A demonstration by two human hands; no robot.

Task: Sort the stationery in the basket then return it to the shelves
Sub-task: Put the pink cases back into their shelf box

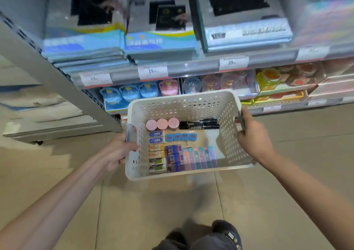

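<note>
I hold a white perforated basket (228, 113) in the air in front of the shelves. My left hand (118, 148) grips its left handle and my right hand (252, 134) grips the right one. Inside, stationery lies in neat groups: three pink round tubs (162, 124) at the back left, black markers (199, 124) beside them, several small blue items (180, 137) in a row, boxed erasers (157, 154) stacked down the left, and pastel tubes (199, 157) at the front.
A grey shelf unit (191, 67) stands ahead with price tags on its edge. Blue folders and drawing boards lie on the upper shelf, toy globes and boxes below. Beige tiled floor (153, 201) is underfoot, and my dark shoe (228, 230) shows at the bottom.
</note>
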